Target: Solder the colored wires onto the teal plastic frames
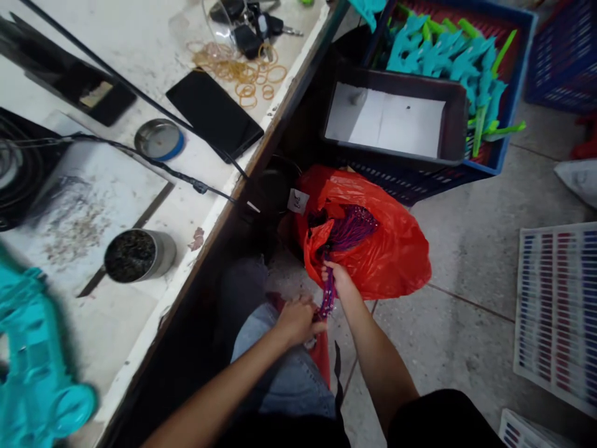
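A bundle of purple and blue wires [329, 297] with small pale ends stretches between my two hands over my lap. My right hand [340, 280] is closed round its upper part, at the mouth of a red plastic bag [396, 255]. At the lower end, my left hand [298, 318] has its fingers closed on the bundle; the fingertips are partly hidden. Inside the bag lies a larger mass of similar wires [352, 229]. A small white paper label marked by hand [297, 201] sits at the bag's left edge.
Left of me runs a worktable [196, 218] with a phone [214, 115], rubber bands [247, 71], keys [261, 28] and a dark-filled cup [137, 255]. Beyond the bag, a black tray [387, 121] rests on a blue crate [515, 106] of turquoise parts. A white crate [555, 311] stands right.
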`<state>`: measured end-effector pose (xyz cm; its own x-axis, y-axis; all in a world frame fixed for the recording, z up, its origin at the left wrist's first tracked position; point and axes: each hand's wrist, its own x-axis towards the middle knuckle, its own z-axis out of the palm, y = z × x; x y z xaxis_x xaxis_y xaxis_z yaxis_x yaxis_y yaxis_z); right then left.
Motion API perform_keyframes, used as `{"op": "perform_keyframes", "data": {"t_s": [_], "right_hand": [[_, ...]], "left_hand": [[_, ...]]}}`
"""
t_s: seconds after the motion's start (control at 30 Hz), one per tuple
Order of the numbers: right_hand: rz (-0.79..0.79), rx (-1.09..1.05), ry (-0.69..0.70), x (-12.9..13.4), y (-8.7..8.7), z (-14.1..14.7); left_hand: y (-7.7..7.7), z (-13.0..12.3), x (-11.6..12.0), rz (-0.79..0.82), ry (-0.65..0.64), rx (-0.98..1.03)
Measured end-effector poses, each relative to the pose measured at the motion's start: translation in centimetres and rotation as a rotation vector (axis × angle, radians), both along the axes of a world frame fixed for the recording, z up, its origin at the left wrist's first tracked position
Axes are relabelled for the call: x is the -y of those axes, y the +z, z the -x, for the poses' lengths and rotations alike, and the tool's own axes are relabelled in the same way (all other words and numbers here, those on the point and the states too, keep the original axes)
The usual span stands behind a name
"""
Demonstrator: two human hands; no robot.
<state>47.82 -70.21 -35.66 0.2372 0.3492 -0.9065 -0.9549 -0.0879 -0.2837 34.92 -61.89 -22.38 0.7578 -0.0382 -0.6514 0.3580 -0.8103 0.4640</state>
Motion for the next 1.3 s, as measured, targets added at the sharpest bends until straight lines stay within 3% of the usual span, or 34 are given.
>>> {"op": "perform_keyframes", "data": {"t_s": [0.13,0.23,0.4,0.53,0.63,0.77,0.83,0.9,0.97,1.1,1.2,1.3], "right_hand": [[0.147,0.145,0.025,2.2,0.9,0.4],[0.187,0.205,0.037,3.7,2.0,0.8],[0.224,0.255,0.042,4.9,2.8,0.6],[0.136,0.322,0.028,2.8,2.8,-0.1],[0.037,0.342,0.022,2.1,4.0,-0.2],[-0.088,0.380,-0.031,4.5,7.1,-0.3],[-0.116,0.390,-0.042,6.5,9.0,0.0],[-0.136,0.396,-0.034,8.2,11.1,0.7],[-0.157,0.395,-0.004,9.2,13.3,1.8],[-0.236,0.379,0.144,8.4,18.4,4.0],[-0.356,0.408,0.409,6.0,22.6,4.6],[-0.494,0.558,0.698,3.5,26.0,4.1]], "left_hand": [[-2.0,-3.5,-2.4,-0.078,-0.069,0.299],[-4.1,-5.5,-4.3,-0.145,-0.066,0.195],[-6.3,-4.1,-6.0,-0.142,0.053,0.148],[-5.9,-2.5,-6.3,-0.073,0.150,0.194],[-4.9,-1.9,-6.5,-0.033,0.257,0.237],[-3.7,-0.6,-6.8,0.074,0.561,0.314],[-2.8,0.1,-6.6,0.089,0.649,0.312],[-1.2,0.5,-6.2,0.115,0.678,0.339],[1.6,0.6,-5.5,0.115,0.610,0.465],[9.4,0.0,-4.3,-0.094,0.111,0.842],[14.7,0.0,-5.0,-0.291,-0.209,0.945],[19.5,2.2,-7.7,-0.438,-0.298,0.883]]}}
